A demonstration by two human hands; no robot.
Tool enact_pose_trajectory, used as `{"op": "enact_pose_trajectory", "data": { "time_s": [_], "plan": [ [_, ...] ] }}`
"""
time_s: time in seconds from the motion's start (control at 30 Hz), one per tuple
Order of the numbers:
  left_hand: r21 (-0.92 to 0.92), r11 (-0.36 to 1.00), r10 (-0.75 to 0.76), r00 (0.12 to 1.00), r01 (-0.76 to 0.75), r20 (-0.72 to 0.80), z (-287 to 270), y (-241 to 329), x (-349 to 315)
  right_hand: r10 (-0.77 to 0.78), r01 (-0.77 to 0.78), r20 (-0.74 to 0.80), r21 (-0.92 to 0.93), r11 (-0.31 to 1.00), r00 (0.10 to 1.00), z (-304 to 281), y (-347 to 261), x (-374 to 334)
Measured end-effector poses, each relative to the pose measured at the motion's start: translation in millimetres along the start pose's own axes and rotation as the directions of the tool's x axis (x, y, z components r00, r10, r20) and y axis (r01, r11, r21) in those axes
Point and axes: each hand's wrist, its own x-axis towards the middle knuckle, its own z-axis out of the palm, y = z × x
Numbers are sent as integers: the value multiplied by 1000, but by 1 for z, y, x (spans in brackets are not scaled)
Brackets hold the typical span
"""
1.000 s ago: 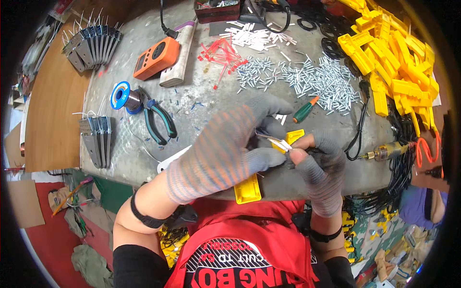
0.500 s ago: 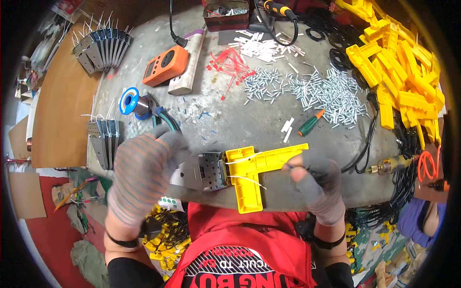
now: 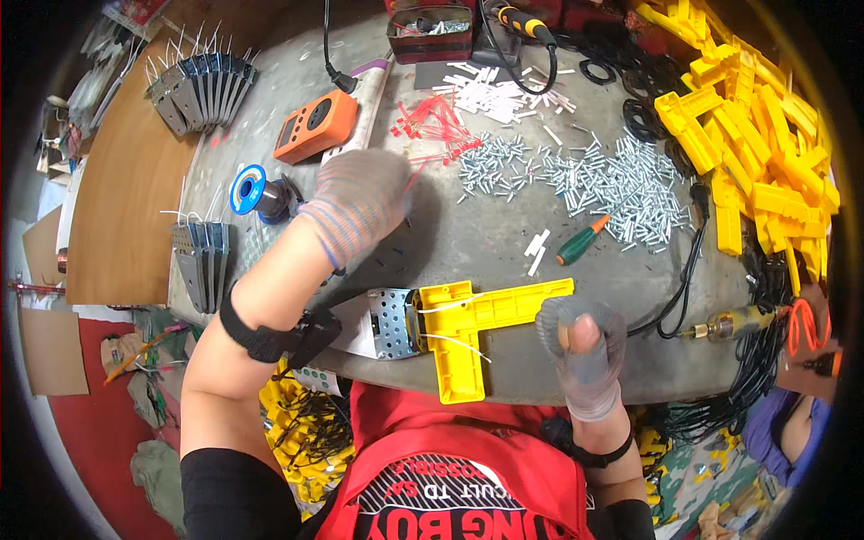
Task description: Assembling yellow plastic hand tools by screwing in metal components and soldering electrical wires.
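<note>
A: How does the yellow housing (image 3: 457, 351) lie?
B: Just left of the right hand (image 3: 585, 355), its long stem (image 3: 522, 302) pointing rightward.
A: Containers?
B: Beyond the left hand (image 3: 362, 202), a box (image 3: 430, 49) holds small metal parts (image 3: 443, 24).
A: Grips?
B: The left reaches forward, back uppermost, beside red pieces (image 3: 434, 128); the right curls. Whether either clamps anything, I cannot tell.

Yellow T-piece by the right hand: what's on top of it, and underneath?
Two white wires run over the yellow T-piece. Table shows around it; whatever is directly beneath is covered.
</note>
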Motion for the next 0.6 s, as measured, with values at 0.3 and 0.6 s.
{"op": "enact_pose_trajectory", "data": {
  "time_s": [0.3, 0.6],
  "plan": [
    [-715, 691, 120, 992, -104, -28, -12, 4, -76, 210, -183, 212, -138, 973, 954, -1, -18, 9],
    [-998, -23, 245, 968, 53, 46, -16, 38, -102, 288, -248, 191, -205, 947, 939, 25, -43, 26]
  ]
}}
